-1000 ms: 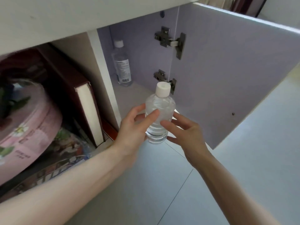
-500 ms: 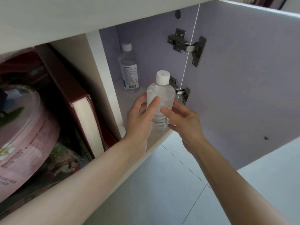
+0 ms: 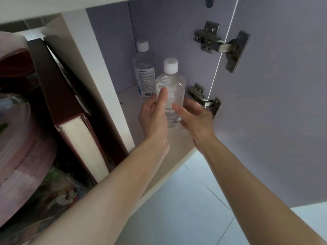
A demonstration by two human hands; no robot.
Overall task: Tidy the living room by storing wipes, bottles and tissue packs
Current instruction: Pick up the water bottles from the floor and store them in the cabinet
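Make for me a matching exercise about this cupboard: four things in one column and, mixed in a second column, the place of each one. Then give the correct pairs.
Things
1. unlabelled bottle
2. labelled bottle
3. dark red book
4. upper hinge

Places
A. left of the divider
B. at the back, right of the divider
C. held between the left hand and the right hand
D. at the inner edge of the open door

Pairs: 1-C, 2-B, 3-A, 4-D
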